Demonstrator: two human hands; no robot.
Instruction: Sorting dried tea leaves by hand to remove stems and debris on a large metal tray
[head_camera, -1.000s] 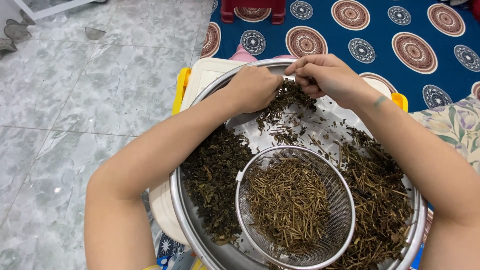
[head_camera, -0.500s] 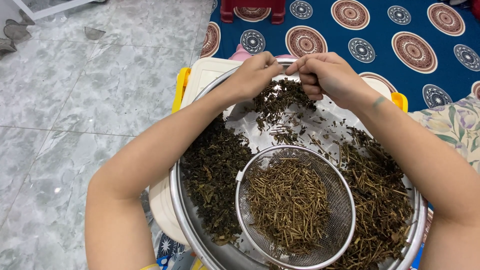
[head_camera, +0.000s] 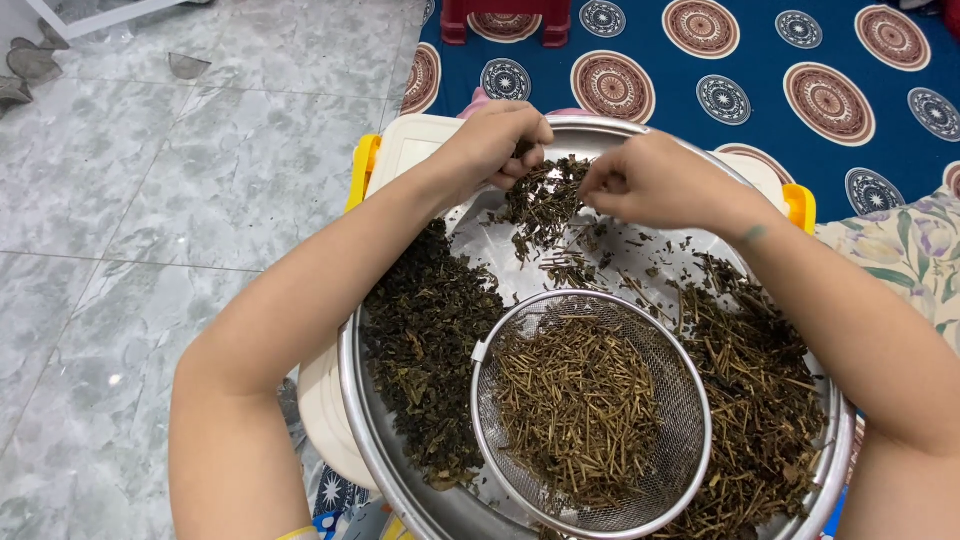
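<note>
A big steel basin holds dried herbs. Dark dried leaves are heaped on its left side and brown stems on its right. A round wire sieve lies inside the basin with cut stems in it. Over the far rim, my left hand and my right hand each pinch a clump of dried herb that hangs between them above a bare patch of the basin.
The basin rests on a cream plastic box with yellow latches. Grey marble floor tiles lie to the left. A blue mat with round patterns lies beyond, and a floral cloth at right.
Both hands lifted slightly off the herb pile and came apart, pulling a clump of herb up between them. The sieve and heaps stayed put.
</note>
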